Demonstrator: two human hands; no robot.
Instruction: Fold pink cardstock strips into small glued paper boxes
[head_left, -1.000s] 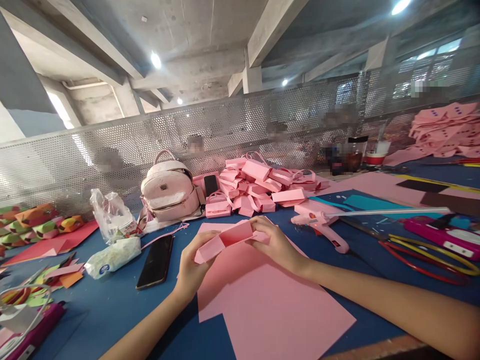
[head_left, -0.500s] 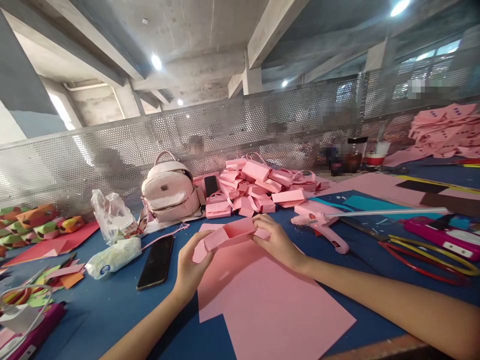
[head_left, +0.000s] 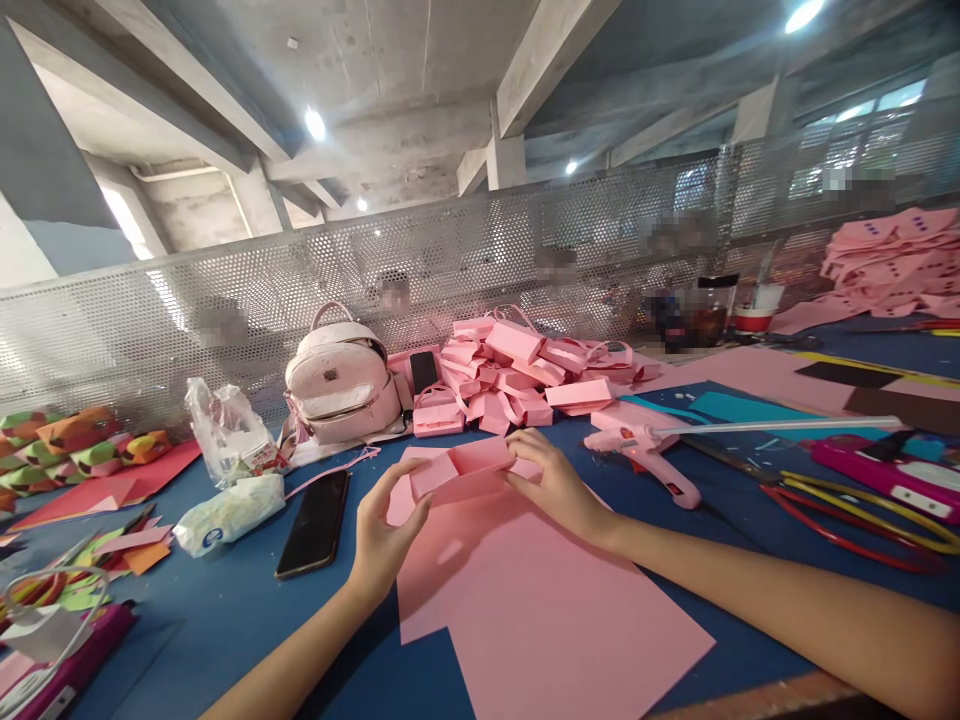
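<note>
Between my two hands is a small pink paper box (head_left: 466, 472), its open side facing up and toward me. My left hand (head_left: 386, 525) pinches its left end between thumb and fingers. At the right end, my right hand (head_left: 555, 485) grips the box wall with thumb and fingertips. Beneath it lie large pink paper sheets (head_left: 555, 600) on the blue table. A pile of folded pink paper boxes (head_left: 510, 365), some with handles, stands behind. To the right of my right hand rests a pink glue gun (head_left: 645, 450) with a long white glue stick in it.
A black phone (head_left: 313, 525), a tissue pack (head_left: 229, 515) and a pale pink backpack (head_left: 341, 385) are on the left. Scissors with red and yellow handles (head_left: 847, 520) and a magenta power strip (head_left: 885, 480) lie right. A perforated metal screen (head_left: 450, 250) stands behind the table.
The box has tilted slightly, showing a little more of its inside. Both hands keep their hold, and the whole view has shifted very slightly.
</note>
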